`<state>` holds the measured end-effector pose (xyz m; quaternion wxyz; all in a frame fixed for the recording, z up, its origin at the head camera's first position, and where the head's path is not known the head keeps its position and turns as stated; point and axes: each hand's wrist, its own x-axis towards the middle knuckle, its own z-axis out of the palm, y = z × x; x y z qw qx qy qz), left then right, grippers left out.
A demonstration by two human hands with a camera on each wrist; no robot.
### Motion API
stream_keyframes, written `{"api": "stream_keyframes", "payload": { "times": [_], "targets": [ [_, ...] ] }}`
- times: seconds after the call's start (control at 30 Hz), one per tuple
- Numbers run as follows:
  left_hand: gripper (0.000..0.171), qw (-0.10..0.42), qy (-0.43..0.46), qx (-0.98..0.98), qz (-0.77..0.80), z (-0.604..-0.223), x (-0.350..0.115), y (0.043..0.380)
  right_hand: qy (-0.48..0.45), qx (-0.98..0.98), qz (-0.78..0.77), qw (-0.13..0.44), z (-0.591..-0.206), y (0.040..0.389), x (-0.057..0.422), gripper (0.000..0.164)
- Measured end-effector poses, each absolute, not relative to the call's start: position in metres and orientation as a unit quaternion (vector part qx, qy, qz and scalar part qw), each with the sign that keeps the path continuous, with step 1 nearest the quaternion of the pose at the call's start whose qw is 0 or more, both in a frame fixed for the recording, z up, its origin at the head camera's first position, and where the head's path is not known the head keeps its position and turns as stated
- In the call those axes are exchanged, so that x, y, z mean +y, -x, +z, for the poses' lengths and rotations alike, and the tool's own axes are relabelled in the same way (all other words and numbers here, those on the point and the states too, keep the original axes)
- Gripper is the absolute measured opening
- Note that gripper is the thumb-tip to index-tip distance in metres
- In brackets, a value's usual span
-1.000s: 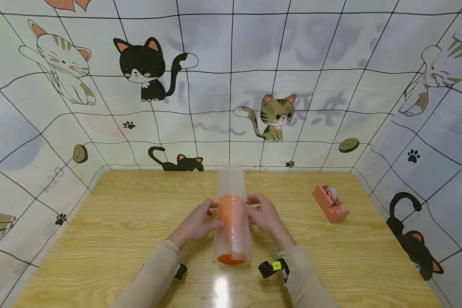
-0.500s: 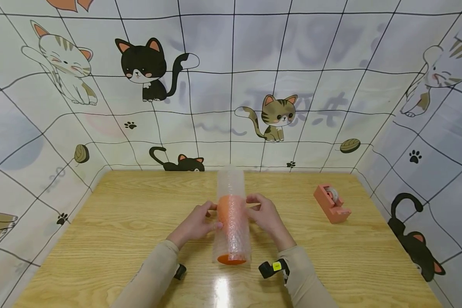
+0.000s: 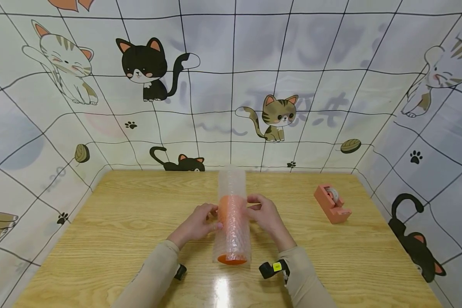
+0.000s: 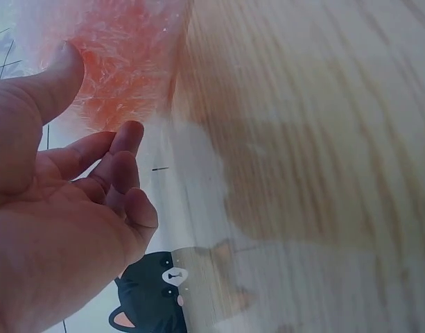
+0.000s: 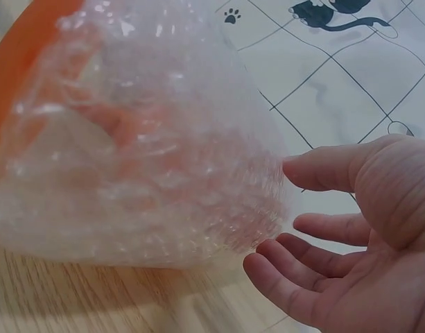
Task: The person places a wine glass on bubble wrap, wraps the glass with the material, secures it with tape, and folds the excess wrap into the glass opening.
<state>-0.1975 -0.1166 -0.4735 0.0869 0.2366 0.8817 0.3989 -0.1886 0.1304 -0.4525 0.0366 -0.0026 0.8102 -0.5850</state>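
An orange round-ended object (image 3: 224, 209) lies in a roll of clear bubble wrap (image 3: 232, 182) in the middle of the table, its round end facing me. The wrap extends past its far end, and its exact kind is hidden. My left hand (image 3: 197, 221) holds the left side, thumb on the wrap and fingers bent low beside it. From the right, my right hand (image 3: 265, 216) holds the other side. Its thumb touches the bubble wrap (image 5: 177, 180) in the right wrist view, with the bent fingers at the lower edge. The left wrist view shows the left hand (image 4: 66, 180) close to the wrap.
A pink tape dispenser (image 3: 331, 203) with a tape roll stands at the right of the wooden table (image 3: 138, 192). Cat-printed cloth (image 3: 215, 85) rises behind the table and at both sides. Each wrist carries a small black camera (image 3: 267, 269).
The overlapping edge of the bubble wrap has shifted slightly left across the orange object. My left fingers have slid down a little; the right hand has barely moved.
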Motion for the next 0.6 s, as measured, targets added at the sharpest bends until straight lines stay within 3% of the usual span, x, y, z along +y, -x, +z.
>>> {"api": "stream_keyframes", "payload": {
  "times": [0.6],
  "targets": [
    [0.037, 0.072, -0.271, 0.893, 0.352, -0.4829, -0.1067, 0.1995, 0.016, 0.832, -0.554, 0.008, -0.4494, 0.1894, 0.1326, 0.043]
  ]
}}
